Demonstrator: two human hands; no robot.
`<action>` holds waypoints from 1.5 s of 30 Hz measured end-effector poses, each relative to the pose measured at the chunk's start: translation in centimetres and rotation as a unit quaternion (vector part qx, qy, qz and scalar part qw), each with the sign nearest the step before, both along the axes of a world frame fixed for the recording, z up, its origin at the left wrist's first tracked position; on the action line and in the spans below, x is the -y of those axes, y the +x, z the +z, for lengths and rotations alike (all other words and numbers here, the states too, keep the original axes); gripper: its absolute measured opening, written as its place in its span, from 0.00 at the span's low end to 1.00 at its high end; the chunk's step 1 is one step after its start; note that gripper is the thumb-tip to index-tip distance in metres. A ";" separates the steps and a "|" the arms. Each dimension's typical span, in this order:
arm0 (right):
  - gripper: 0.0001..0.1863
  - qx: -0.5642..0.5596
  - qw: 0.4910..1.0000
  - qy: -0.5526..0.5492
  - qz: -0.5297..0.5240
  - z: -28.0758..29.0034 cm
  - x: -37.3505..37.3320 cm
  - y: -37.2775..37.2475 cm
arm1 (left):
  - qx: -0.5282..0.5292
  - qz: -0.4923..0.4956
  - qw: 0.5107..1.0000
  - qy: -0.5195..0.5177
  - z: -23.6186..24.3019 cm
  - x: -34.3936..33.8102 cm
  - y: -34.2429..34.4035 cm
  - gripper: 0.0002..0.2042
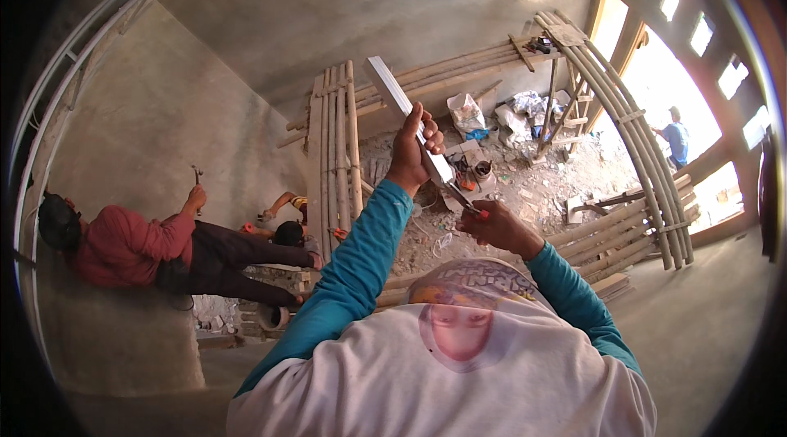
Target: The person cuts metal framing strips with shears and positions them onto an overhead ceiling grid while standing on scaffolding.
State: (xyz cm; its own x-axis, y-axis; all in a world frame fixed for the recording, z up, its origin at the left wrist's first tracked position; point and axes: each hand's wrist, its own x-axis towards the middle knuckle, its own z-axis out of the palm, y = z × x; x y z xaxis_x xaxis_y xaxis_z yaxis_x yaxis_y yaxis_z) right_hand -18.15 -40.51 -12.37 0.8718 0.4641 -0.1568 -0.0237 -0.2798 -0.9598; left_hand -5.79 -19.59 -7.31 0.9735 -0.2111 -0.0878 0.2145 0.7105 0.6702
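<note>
My left hand [412,152] is wrapped round a long, pale metal channel [385,83] with ridges along its length. The channel slants from upper left down toward my right hand. Closed on the handles of a pair of snips [459,196], my right hand [500,229] is just below the channel's lower end. A bit of red shows at the handle. The snips' dark jaws meet that end of the channel; whether they bite into it I cannot tell.
Bamboo-pole platforms [630,129] surround a rubble-strewn floor [525,191] far below. White sacks [467,115] lie near the wall. At left stands a co-worker [135,244] in red holding a hammer [197,177]; another person [288,228] is lower down. Someone in blue [675,140] is outside.
</note>
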 end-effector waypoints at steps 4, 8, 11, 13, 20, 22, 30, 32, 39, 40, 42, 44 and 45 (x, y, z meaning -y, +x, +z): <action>0.13 -0.033 0.998 -0.044 0.021 1.5 0.0 0.5 | 0.014 -0.056 0.998 -0.016 -0.1 -0.2 -0.1 0.17; 0.13 -0.008 0.998 -0.053 0.033 1.9 0.0 0.5 | 0.028 -0.072 0.997 -0.032 -0.3 0.0 -0.2 0.17; 0.17 -0.009 0.998 -0.047 0.036 2.4 -0.3 0.5 | 0.035 -0.080 0.995 -0.041 -0.2 -0.2 -0.2 0.17; 0.16 -0.011 0.998 -0.043 0.041 2.8 -0.4 0.6 | 0.039 -0.084 0.995 -0.047 -0.2 -0.3 -0.1 0.17; 0.13 0.003 0.998 -0.038 0.043 2.2 -0.9 0.6 | 0.029 -0.089 0.994 -0.050 -0.2 -0.7 -0.2 0.16; 0.15 0.008 0.998 -0.035 0.045 1.7 -0.9 0.5 | 0.025 -0.088 0.995 -0.043 -0.3 -0.8 -0.2 0.16; 0.18 0.031 0.994 -0.097 0.033 1.5 -1.9 0.8 | -0.026 -0.053 0.996 0.063 -1.7 -2.1 0.6 0.17; 0.19 -0.074 0.992 -0.098 0.025 2.1 -2.0 0.5 | -0.058 -0.003 0.988 0.140 -2.4 -2.0 1.0 0.18; 0.17 0.104 0.972 -0.135 -0.159 -8.0 2.3 0.9 | -0.131 0.109 0.982 0.086 -5.5 -2.8 1.1 0.18; 0.17 0.209 0.942 -0.160 -0.210 -9.1 2.4 1.1 | -0.132 0.131 0.980 0.074 -5.4 -2.9 1.0 0.18; 0.15 0.150 0.961 -0.135 -0.189 -5.4 2.8 1.3 | -0.124 0.160 0.977 0.064 -4.5 -3.2 0.4 0.19; 0.15 0.127 0.975 -0.115 -0.139 -3.4 3.4 1.8 | -0.111 0.179 0.976 0.059 -3.4 -2.6 0.2 0.20; 0.15 0.130 0.982 -0.090 -0.103 -2.9 3.5 2.1 | -0.104 0.186 0.976 0.051 -2.9 -2.4 0.2 0.20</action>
State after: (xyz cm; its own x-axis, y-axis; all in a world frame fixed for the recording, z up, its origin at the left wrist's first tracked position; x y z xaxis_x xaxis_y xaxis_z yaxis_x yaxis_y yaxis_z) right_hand -16.10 -43.97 -15.32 0.9659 0.2583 0.0210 0.1421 -0.4602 -0.8764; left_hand -5.55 -17.18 -10.21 0.9397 0.1744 -0.2941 0.0929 0.6977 0.7104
